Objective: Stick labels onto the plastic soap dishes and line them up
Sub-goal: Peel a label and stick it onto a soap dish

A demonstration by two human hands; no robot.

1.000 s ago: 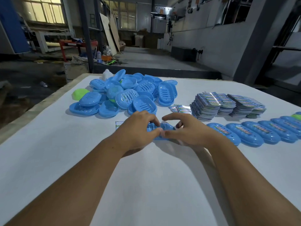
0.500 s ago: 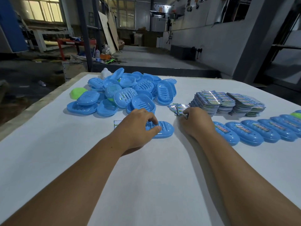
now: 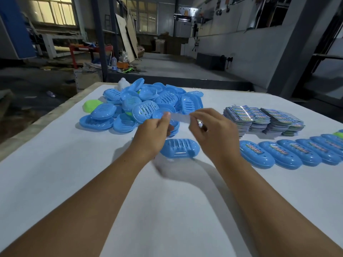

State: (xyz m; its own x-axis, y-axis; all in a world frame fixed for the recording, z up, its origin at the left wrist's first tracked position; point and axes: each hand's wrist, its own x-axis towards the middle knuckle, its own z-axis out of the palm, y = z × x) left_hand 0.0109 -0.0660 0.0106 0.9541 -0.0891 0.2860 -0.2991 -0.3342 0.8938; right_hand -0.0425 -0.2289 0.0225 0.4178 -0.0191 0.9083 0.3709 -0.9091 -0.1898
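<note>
CHANGE: a pale rectangular label strip [image 3: 180,117], fetched since half a second ago, is now pinched between left hand [image 3: 152,135] and right hand [image 3: 213,134] | DISH: unlabelled blue oval plastic soap dish [image 3: 179,147] left ungripped on white table [image 3: 74,182], below the strip | MEANING: sticking judged next, beside labelled row [image 3: 289,152].

I see a dim workshop: lit windows [image 3: 53,13] upper left. Boards [image 3: 127,36] lean against a steel column [image 3: 99,39]; grey wall [image 3: 241,47] at right.
</note>
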